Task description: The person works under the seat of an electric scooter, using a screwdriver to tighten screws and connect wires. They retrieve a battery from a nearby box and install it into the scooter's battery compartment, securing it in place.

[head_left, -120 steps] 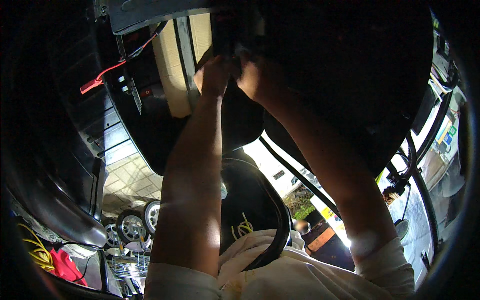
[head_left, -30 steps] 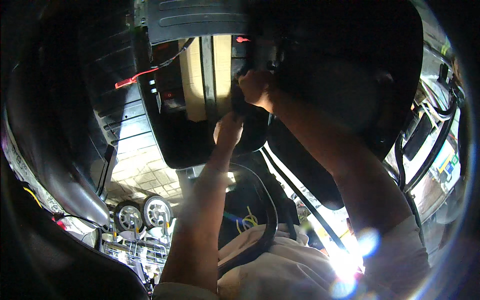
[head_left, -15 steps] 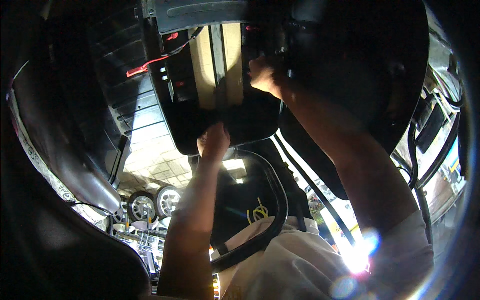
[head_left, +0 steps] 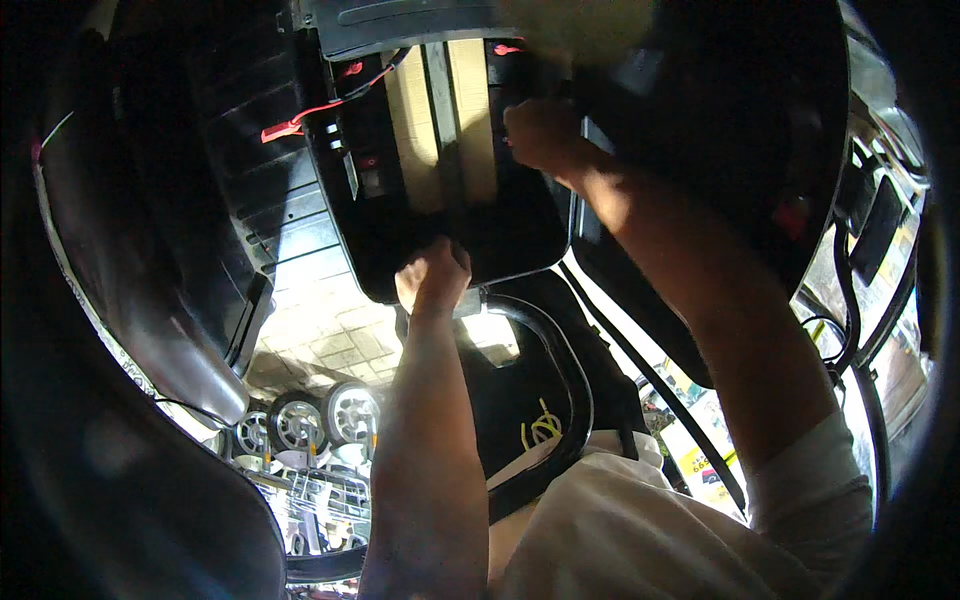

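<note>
A black open-topped box (head_left: 345, 240) lies before me, with tan board-like strips (head_left: 418, 150) and a dark strip between them inside. My left hand (head_left: 435, 275) is closed at the near edge of the box; what its fingers grip, if anything, is hidden. Farther off, at the right side of the box, is my right hand (head_left: 545, 138), closed and in shadow, its fingertips hidden. A red connector (head_left: 282, 131) on a red and black cable hangs over the left rim. Small red parts (head_left: 371, 162) show inside.
A black curved tube (head_left: 575, 370) loops between my forearms. Dark smooth panels (head_left: 130, 290) rise at the left. Several small wheels (head_left: 298, 425) and wire baskets stand beyond my left arm on paving (head_left: 320, 340). Black cables (head_left: 850, 300) hang at the right.
The view has shifted slightly, and both hands appear a little farther right. Both stay closed at the box. A blurred pale shape now shows at the top, and the lower-right glare has gone.
</note>
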Available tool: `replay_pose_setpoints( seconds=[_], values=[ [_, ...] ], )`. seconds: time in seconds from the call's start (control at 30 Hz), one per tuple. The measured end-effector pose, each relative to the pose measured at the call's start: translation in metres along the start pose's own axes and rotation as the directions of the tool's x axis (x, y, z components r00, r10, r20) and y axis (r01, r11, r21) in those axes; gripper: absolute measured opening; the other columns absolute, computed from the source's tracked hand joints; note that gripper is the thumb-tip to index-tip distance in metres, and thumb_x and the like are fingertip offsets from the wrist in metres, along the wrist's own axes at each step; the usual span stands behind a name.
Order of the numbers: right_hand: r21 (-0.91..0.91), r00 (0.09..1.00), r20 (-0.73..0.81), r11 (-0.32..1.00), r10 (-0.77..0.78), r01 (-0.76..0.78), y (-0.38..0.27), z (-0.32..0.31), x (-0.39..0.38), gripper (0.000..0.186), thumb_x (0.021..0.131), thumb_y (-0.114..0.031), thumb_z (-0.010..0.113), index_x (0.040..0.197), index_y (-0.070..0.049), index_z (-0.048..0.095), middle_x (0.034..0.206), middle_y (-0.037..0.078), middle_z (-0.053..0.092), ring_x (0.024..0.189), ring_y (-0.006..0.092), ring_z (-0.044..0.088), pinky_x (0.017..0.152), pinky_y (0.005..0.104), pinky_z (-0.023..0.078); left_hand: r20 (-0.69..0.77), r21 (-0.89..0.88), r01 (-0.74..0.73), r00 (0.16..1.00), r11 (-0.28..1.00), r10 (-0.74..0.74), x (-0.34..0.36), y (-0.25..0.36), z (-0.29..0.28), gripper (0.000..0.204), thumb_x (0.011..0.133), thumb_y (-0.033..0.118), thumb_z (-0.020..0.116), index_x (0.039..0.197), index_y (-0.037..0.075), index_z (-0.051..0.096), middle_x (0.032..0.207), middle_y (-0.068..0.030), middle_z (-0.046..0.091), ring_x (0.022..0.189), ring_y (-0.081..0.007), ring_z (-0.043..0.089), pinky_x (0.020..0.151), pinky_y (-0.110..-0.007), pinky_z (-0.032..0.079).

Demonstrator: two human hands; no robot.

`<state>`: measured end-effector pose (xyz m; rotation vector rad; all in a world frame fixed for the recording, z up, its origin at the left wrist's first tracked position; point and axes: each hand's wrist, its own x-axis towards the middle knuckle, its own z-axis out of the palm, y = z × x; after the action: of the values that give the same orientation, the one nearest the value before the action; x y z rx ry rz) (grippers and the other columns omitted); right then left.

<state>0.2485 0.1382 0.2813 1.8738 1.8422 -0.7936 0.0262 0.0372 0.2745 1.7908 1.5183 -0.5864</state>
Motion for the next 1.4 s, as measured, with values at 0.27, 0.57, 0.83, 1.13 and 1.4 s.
replay_pose_setpoints(
  seconds=[0.27,0.57,0.83,1.13,1.4],
  values=[
    [0.568,0.93,-0.252,0.819,0.268,-0.083,-0.059,0.069,-0.087,0.054,0.072,-0.008,0.063,0.124,-0.001,0.048,0.116,0.026,0.052,0.108,0.043,0.05,0.09,0.0463,0.044,-0.048,0.029,0.051,0.998,0.998,-0.05,0.0,0.006,-0.003,0.027,0.086,0.036,0.049,0.083,0.013,0.062,0.082,-0.0168,0.068,0.073,-0.0372,0.066,0.065,-0.048,0.052],
    [0.466,0.919,-0.361,0.884,0.158,0.031,-0.046,0.133,-0.116,0.065,0.073,-0.034,0.072,0.128,-0.009,0.047,0.113,0.017,0.057,0.095,0.0335,0.061,0.078,0.041,0.053,-0.001,0.035,0.078,0.997,0.996,-0.078,-0.001,0.005,-0.002,0.03,0.086,0.04,0.047,0.089,0.016,0.065,0.085,-0.0155,0.069,0.08,-0.0352,0.067,0.07,-0.046,0.053],
    [0.495,0.934,-0.303,0.869,0.191,-0.018,-0.047,0.13,-0.119,0.062,0.074,-0.032,0.071,0.126,-0.009,0.046,0.11,0.019,0.057,0.084,0.0362,0.063,0.07,0.0405,0.055,-0.055,0.099,0.041,0.998,0.994,-0.035,0.0,0.004,0.007,0.027,0.084,0.04,0.051,0.086,0.018,0.066,0.078,-0.0147,0.068,0.073,-0.0348,0.067,0.066,-0.046,0.054],
    [0.495,0.929,-0.288,0.867,0.233,-0.065,-0.05,0.131,-0.122,0.064,0.074,-0.035,0.07,0.128,-0.011,0.046,0.114,0.017,0.057,0.088,0.036,0.063,0.072,0.0435,0.054,-0.122,0.13,0.014,0.993,0.991,0.002,-0.002,0.003,0.009,0.026,0.084,0.038,0.05,0.09,0.017,0.063,0.081,-0.0154,0.068,0.076,-0.0363,0.067,0.068,-0.048,0.053],
    [0.538,0.951,-0.203,0.838,0.235,-0.092,-0.051,0.13,-0.118,0.065,0.074,-0.033,0.07,0.129,-0.008,0.044,0.123,0.019,0.052,0.096,0.0374,0.061,0.078,0.0445,0.053,-0.274,-0.547,-0.261,0.954,0.795,0.125,0.063,-0.011,0.018,0.027,0.091,0.028,0.046,0.1,0.005,0.055,0.089,-0.0124,0.061,0.076,-0.029,0.059,0.065,-0.04,0.047]
  ],
)
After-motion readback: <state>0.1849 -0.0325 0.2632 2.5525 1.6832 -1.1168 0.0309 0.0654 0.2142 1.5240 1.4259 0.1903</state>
